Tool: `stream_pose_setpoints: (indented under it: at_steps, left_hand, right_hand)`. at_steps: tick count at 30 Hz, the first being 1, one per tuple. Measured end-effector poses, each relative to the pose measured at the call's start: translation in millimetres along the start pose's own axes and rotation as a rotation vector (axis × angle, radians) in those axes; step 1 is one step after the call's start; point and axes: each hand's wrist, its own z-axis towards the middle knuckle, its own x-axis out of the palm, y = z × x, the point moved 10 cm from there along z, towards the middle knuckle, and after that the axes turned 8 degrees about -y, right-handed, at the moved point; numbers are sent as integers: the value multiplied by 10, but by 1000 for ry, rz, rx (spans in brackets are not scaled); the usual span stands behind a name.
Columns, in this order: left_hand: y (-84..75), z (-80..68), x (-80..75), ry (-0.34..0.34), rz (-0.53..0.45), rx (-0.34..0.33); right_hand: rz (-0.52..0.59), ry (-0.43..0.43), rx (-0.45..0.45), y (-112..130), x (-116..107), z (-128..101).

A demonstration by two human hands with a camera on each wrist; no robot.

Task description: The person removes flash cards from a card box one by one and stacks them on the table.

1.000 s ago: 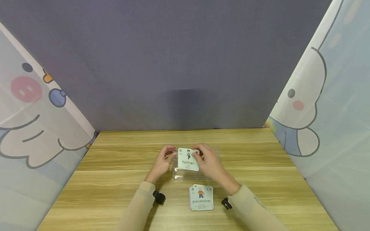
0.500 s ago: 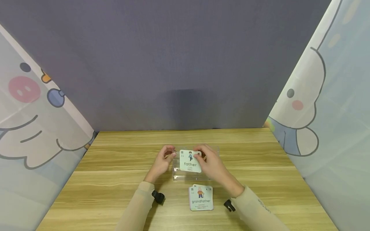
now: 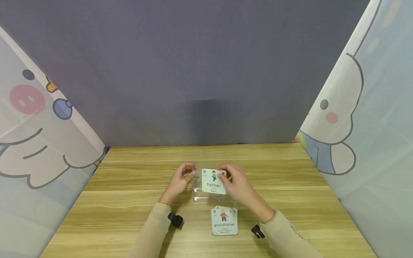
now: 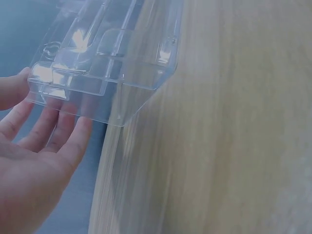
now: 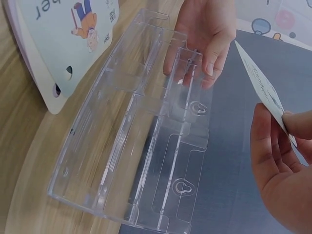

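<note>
Right hand: "father" card pinched, now shifted slightly nearer and rightward over the clear holder. Left hand: fingers spread, steadying the holder's left end mid-worktop; insertion judged underway.

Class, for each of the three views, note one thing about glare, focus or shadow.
Head view: even light, a soft shadow on the grey backdrop. Left wrist view: bright glare on the clear plastic holder, the wood table blurred. Right wrist view: sharp holder, the father card soft.
</note>
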Motion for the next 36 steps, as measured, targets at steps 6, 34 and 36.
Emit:
stream_pose_setpoints:
  at_steps: [6,34,36]
  left_hand:
    - [59,16,-9,0,13,2]
    - [105,49,-17,-24,-16,-16]
    - [114,49,-14,-19,-14,-22]
  right_hand:
    - [3,6,39,-48,-14,-30]
    - [70,39,120,-245,-75,-251]
    - [77,50,124,-252,-63,-284]
